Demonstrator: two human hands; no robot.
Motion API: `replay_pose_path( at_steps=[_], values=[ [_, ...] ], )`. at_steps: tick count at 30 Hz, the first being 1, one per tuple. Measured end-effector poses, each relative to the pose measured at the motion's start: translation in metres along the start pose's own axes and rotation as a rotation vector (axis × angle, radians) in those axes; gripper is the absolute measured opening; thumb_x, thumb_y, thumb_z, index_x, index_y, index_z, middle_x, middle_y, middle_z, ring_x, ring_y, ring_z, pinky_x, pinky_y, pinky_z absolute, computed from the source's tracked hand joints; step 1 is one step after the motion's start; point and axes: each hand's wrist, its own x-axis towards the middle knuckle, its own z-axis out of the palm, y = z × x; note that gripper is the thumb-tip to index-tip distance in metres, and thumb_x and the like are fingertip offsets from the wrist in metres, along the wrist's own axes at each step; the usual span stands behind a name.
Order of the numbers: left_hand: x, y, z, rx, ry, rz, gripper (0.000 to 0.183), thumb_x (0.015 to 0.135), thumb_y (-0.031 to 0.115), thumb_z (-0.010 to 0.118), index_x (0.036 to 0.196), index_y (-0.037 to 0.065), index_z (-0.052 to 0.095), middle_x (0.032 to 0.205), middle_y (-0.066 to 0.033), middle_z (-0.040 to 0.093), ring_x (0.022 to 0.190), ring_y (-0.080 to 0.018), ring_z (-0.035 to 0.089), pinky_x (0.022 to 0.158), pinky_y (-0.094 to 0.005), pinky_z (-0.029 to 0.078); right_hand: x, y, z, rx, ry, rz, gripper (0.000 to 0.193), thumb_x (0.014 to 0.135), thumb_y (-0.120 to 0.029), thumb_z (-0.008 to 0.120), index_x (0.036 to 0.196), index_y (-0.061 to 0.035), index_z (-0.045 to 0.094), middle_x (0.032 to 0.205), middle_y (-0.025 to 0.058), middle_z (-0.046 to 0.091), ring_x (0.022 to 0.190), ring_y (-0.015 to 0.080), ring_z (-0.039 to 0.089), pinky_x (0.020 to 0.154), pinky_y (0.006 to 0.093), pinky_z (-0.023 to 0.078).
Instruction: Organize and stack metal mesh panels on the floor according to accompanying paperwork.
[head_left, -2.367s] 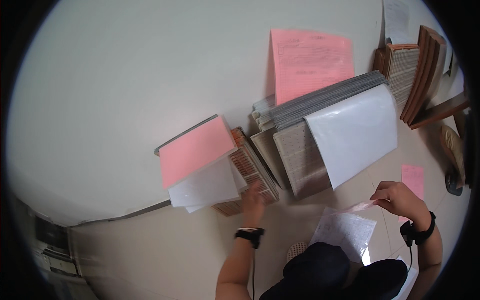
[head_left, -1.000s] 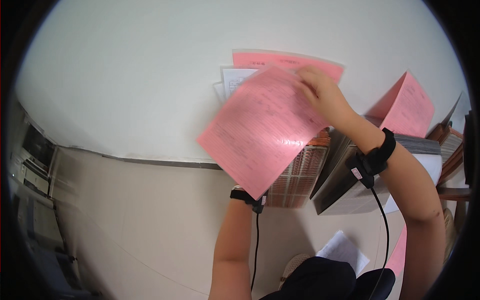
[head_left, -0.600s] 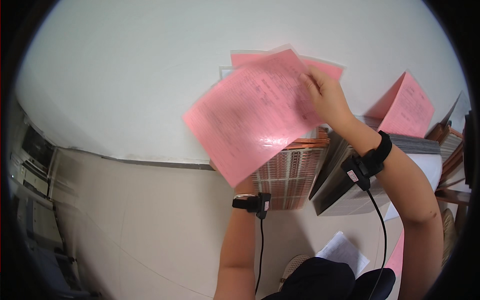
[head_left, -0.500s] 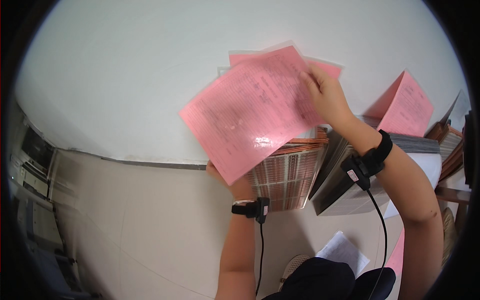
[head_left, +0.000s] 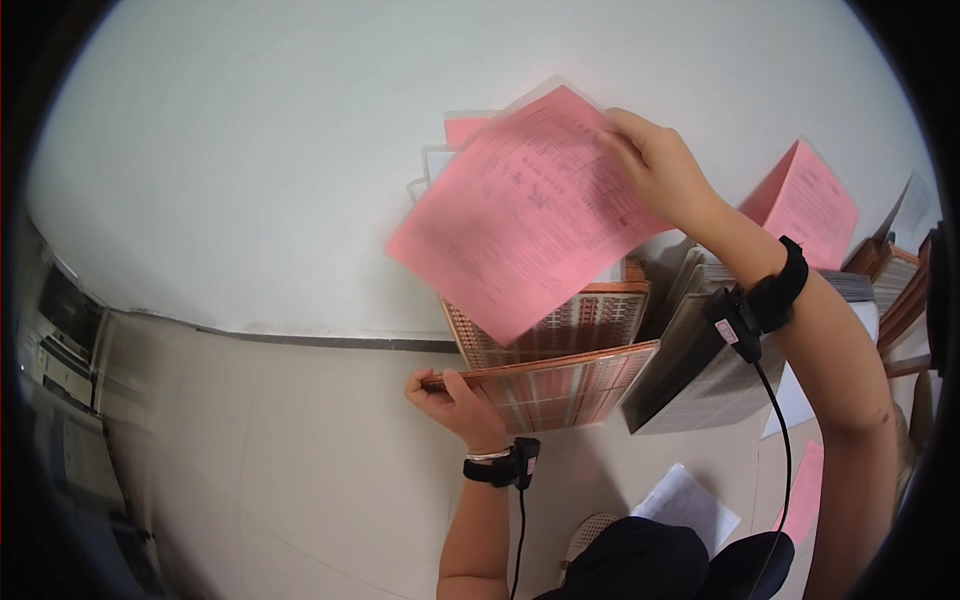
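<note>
Up against the white wall, my right hand [head_left: 660, 170] pinches the right corner of a pink printed sheet [head_left: 510, 220] in a clear sleeve. More papers in clear sleeves show partly behind that sheet. Lower down, my left hand [head_left: 455, 405] grips the upper left corner of a thin copper-coloured patterned panel [head_left: 565, 390], its fingers closed over the edge. This panel leans toward me, with a gap between it and the stack of similar panels [head_left: 560, 325] standing behind. The pink sheet hides part of that stack's top.
To the right stands a stack of grey panels [head_left: 690, 375], with a folded pink sheet [head_left: 815, 205] on top. More copper-coloured panels [head_left: 890, 275] stand at the far right. White paper [head_left: 690, 500] lies on the floor by my legs. A black cable [head_left: 785, 440] hangs from my right wristband.
My left hand has come down toward me, and the front panel now tilts away from its stack. The pink sheet has shifted a little to the right in my right hand.
</note>
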Motion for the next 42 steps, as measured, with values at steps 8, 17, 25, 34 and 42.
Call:
replay_pose_path(
  at_steps=[8,17,25,34,42],
  values=[
    [0.004,0.013,0.020,-0.027,-0.037,-0.001,0.020,0.088,0.008,0.047,0.106,0.002,0.040,0.097,-0.0051,0.038,0.086,-0.0133,0.038,0.079,-0.0292,0.038,0.002,-0.023,-0.039,-0.173,-0.167,-0.073,0.018,0.091,-0.021,0.049,0.099,-0.0079,0.059,0.082,0.0138,0.062,0.075,0.0319,0.059,0.067,0.0384,0.047],
    [0.007,0.010,0.010,0.191,-0.058,0.106,0.030,0.092,0.019,0.050,0.112,-0.002,0.041,0.107,-0.0103,0.038,0.095,-0.0173,0.041,0.086,-0.0307,0.039,-0.049,-0.082,-0.060,-0.300,-0.117,-0.133,0.016,0.087,-0.018,0.051,0.097,-0.0095,0.060,0.087,0.0109,0.064,0.081,0.0313,0.061,0.069,0.0401,0.049],
    [0.003,0.015,0.013,0.223,-0.089,0.175,0.047,0.094,0.025,0.048,0.128,-0.003,0.031,0.117,-0.0132,0.033,0.104,-0.0224,0.042,0.087,-0.0350,0.041,-0.051,-0.079,-0.056,-0.346,-0.031,-0.256,0.016,0.087,-0.017,0.051,0.095,-0.0074,0.060,0.088,0.0116,0.064,0.082,0.0312,0.061,0.069,0.0409,0.049],
    [-0.024,-0.008,-0.009,0.317,-0.142,0.193,0.063,0.093,0.020,0.047,0.139,-0.003,0.011,0.144,-0.0198,0.007,0.133,-0.0329,0.017,0.109,-0.0427,0.019,-0.055,-0.073,-0.050,-0.297,0.014,-0.275,0.019,0.086,-0.016,0.053,0.101,-0.0080,0.060,0.092,0.0110,0.064,0.084,0.0311,0.061,0.070,0.0397,0.050],
    [-0.108,-0.084,-0.062,0.544,-0.330,0.051,0.078,0.087,0.019,0.058,0.141,-0.003,0.007,0.147,-0.0203,0.008,0.136,-0.0331,0.011,0.111,-0.0445,0.014,-0.058,-0.065,-0.050,-0.252,0.033,-0.295,0.021,0.083,-0.013,0.056,0.103,-0.0076,0.059,0.096,0.0112,0.062,0.084,0.0320,0.060,0.072,0.0390,0.050]
  ],
)
